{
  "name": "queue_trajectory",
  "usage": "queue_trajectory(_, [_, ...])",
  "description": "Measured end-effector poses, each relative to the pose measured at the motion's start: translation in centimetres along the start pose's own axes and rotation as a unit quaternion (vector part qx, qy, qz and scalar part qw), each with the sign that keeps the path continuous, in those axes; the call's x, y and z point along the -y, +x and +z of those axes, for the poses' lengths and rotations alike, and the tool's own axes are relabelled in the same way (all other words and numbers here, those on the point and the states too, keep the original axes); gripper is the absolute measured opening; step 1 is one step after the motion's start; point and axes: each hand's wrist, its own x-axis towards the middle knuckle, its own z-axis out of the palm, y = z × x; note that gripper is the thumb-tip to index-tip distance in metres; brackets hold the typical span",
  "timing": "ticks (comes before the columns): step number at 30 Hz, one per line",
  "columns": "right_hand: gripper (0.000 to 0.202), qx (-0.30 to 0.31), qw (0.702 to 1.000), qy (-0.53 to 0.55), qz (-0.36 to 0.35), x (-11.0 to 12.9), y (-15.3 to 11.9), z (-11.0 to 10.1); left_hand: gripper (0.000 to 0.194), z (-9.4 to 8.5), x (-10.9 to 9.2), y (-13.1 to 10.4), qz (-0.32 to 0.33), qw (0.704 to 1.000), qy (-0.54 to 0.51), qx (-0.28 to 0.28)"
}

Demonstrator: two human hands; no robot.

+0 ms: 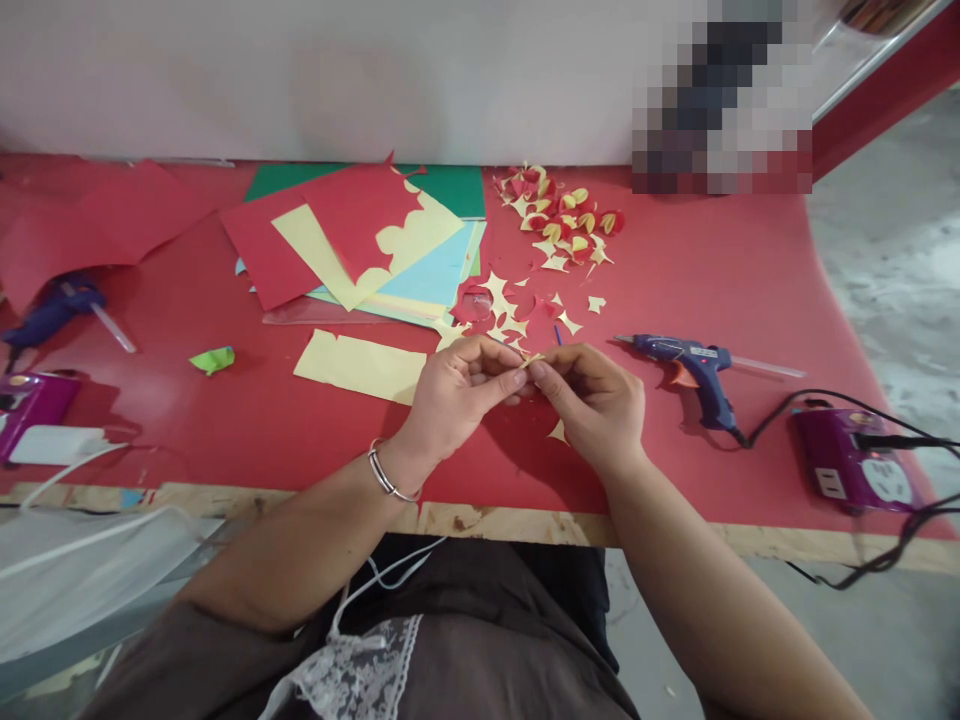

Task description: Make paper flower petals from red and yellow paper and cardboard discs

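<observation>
The left hand [457, 395] and the right hand [600, 400] meet over the near middle of the red bench [225, 430], thumbs and fingertips pinched narrow on a small yellow paper piece [532, 361] between them. The step in hand looks like shaping or folding this piece; the fingers hide too much of it to tell its exact form. The next move seems to call for a light, even pinch, so that the thin paper neither tears nor slips.

Just beyond the hands lie red and yellow scraps [499, 300], with a heap of curled red and yellow paper pieces [577, 220] at the far right. A blue glue gun [686, 360] lies on its side to the right, touched by neither hand. A yellow paper strip [360, 367] lies just left of the left hand.
</observation>
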Motion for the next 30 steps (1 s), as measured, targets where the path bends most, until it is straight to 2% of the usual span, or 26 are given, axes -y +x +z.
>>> queue_trajectory(13, [0.021, -0.007, 1.000, -0.015, 0.003, 0.14, 0.09, -0.11, 0.032, 0.19, -0.16, -0.06, 0.012, 1.000, 0.025, 0.004])
queue_trajectory(24, [0.028, -0.010, 0.999, -0.029, -0.009, -0.03, 0.14, -0.11, 0.019, 0.22, -0.01, -0.33, 0.077, 0.991, 0.107, -0.012])
queue_trajectory(30, [0.025, -0.009, 0.999, -0.035, -0.010, 0.20, 0.14, -0.11, 0.020, 0.20, -0.01, -0.33, 0.081, 0.990, 0.114, -0.020])
